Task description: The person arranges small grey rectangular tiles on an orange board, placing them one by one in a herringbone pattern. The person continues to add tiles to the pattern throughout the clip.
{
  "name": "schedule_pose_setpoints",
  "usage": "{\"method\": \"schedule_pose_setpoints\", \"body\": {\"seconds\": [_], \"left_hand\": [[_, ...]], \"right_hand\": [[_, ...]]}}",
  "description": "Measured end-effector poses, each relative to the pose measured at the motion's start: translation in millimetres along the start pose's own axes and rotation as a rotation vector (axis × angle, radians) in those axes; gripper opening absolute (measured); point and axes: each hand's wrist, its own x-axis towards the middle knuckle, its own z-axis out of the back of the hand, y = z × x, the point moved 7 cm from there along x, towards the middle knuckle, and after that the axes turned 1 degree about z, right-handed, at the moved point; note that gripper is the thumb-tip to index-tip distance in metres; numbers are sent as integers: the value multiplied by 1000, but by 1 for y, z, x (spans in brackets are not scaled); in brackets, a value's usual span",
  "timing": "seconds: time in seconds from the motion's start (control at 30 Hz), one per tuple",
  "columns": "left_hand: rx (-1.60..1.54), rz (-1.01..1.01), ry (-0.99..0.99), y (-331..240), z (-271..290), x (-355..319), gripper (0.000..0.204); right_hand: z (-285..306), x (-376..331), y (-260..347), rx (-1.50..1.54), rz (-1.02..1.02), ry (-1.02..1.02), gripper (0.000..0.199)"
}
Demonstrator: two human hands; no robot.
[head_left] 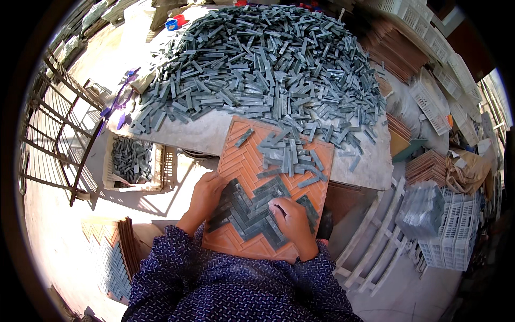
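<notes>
An orange tray (252, 138) with a herringbone pattern of grooves leans from the table's near edge toward my lap. Dark grey-green stone strips (244, 209) fill a zigzag band across its middle. At the tray's left edge, my left hand (206, 196) is closed, its fingertips over the rim beside the band. My right hand (292, 219) is closed in a pinch just over the laid strips; a dark sliver shows at its fingertips, too small to identify. Several loose strips (289, 155) lie in a small heap on the tray's upper part.
A large pile of stone strips (257, 64) covers the table (204, 131). On the left, a crate (109, 161) holds more strips, and filled trays (110, 252) stand on edge below it. White plastic crates (450, 236), a slatted pallet (370, 231) and stacked trays (426, 166) are at right.
</notes>
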Motion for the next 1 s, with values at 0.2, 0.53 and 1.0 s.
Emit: {"method": "schedule_pose_setpoints", "body": {"seconds": [0.2,0.53,1.0], "left_hand": [[297,-189,94,-43,-21,-25,72],[316,-231,283,-50,-36,-51,80],[145,-242,373,-65,-26,-100,57]], "right_hand": [[-19,54,4,-387,270,-3,20],[-26,82,14,-458,273,182,23],[-51,88,6,-148,32,343,21]]}}
